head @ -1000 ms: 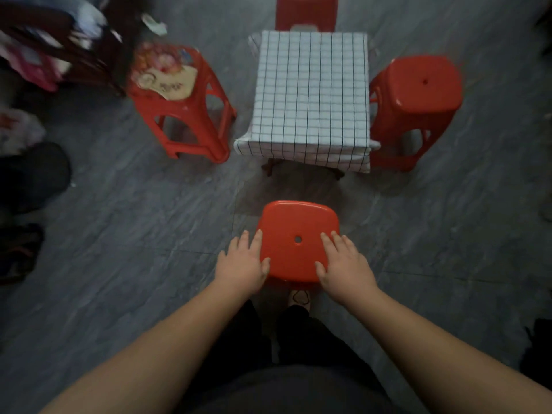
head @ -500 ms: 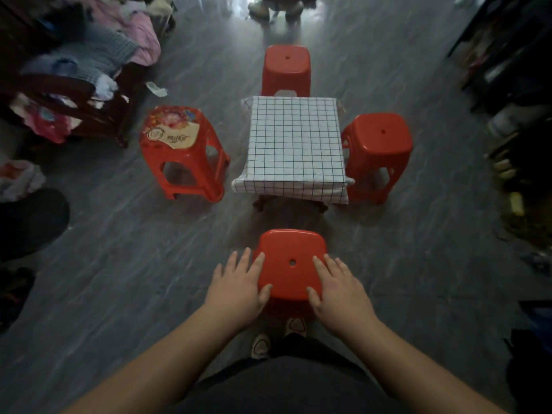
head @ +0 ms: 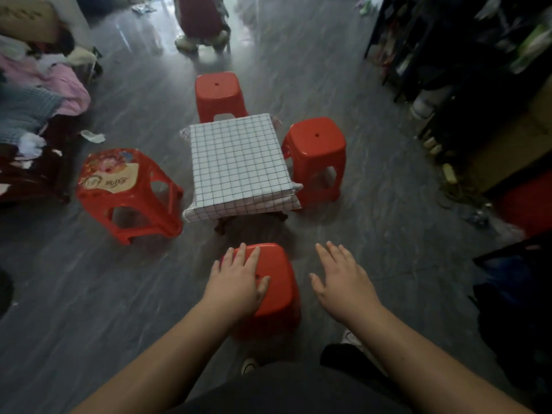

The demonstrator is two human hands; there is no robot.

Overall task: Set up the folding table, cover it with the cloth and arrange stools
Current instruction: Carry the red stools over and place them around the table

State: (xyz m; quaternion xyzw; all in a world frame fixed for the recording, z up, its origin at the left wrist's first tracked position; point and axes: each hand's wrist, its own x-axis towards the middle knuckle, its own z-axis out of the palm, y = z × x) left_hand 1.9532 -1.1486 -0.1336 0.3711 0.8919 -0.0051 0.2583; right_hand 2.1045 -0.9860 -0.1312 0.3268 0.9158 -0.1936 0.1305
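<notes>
Grey streaked floor [head: 89, 294] runs through a cluttered room, with a heap of clothes [head: 44, 94] piled at the far left. Next comes the patterned stool [head: 125, 189], its printed seat facing the table's left edge but standing a little apart from it. At the centre the checked cloth [head: 239, 162] lies smooth over the tabletop, hanging past the edges so only the dark legs [head: 221, 227] peek out below. A far stool [head: 219, 95] sits tucked against the back edge. Nearest the camera, the near stool [head: 274, 282] stands before the front edge, and the left hand [head: 236, 282] lies flat on its seat, fingers straight, seemingly steadying it. To its right, the right hand [head: 340, 282] hovers off the seat, fingers spread and holding nothing. Beyond, the right stool [head: 316, 153] touches the cloth's overhang, filling the fourth side.
</notes>
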